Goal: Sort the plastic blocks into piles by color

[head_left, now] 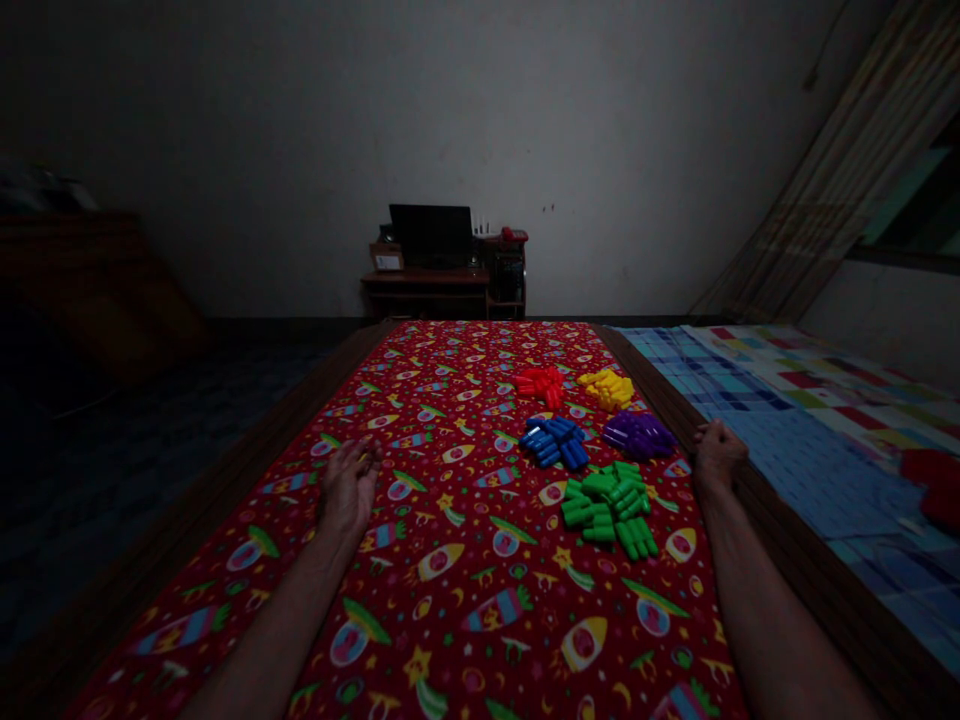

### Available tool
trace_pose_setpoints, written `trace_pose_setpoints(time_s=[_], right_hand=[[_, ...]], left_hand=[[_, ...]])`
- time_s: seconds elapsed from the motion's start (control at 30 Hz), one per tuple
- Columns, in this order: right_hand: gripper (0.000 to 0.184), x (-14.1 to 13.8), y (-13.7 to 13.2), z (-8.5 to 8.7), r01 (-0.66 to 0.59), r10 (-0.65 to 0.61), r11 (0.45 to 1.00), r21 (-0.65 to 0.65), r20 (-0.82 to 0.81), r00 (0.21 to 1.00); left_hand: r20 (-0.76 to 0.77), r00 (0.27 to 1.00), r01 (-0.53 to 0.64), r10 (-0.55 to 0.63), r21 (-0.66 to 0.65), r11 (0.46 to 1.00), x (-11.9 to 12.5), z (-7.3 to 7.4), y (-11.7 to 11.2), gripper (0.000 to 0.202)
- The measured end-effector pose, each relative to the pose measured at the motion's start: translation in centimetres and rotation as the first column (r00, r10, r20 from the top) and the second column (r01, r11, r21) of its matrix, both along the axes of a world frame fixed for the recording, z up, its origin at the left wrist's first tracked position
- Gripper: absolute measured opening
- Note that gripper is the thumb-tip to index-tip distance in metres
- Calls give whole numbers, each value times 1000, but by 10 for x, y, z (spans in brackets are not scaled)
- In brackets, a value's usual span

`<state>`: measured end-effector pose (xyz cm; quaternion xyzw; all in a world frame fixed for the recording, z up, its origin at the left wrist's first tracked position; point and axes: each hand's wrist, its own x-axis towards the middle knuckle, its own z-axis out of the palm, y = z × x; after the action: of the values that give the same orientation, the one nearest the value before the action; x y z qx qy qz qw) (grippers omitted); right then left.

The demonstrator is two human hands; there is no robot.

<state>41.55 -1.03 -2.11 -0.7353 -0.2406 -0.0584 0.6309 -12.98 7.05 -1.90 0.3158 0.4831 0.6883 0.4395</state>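
My left hand (349, 490) lies palm down on the red rocket-print cloth (450, 580), fingers loosely stretched forward and holding nothing. My right hand (716, 455) rests at the right edge of the cloth with its fingers curled into a loose fist, and nothing shows in it. Between my hands, nearer the right one, small plastic pieces are sorted by colour into piles: green (609, 505), blue (555, 442), purple (639, 435), red (541, 384) and yellow (609, 388). The purple pile is the closest to my right hand.
The cloth covers a long wooden-edged surface (795, 545). A checked blue and multicoloured sheet (810, 420) lies to the right, with something red (934, 485) on it. A small desk with a dark screen (431, 235) stands at the far wall. The room is dim.
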Motion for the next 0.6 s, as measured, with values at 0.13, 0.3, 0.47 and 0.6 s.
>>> trace_pose_setpoints(time_s=[0.13,0.3,0.47,0.6], right_hand=[[39,1,0,-2,-22,23,1000,17,-26,999],[40,2,1,-3,-22,22,1000,15,-21,1000],[38,-1,-1,0,-33,33,999,22,-16,999],[36,-3,-1,2,-29,30,999,16,-35,999]], left_hand=[[105,994,-25,29,-35,999,3,6,-3,37],[243,968,-40,57,-77,996,11,18,-10,37],[294,953,-54,73,-73,996,16,26,-14,36],[303,950,-50,71,-76,996,16,27,-15,36]])
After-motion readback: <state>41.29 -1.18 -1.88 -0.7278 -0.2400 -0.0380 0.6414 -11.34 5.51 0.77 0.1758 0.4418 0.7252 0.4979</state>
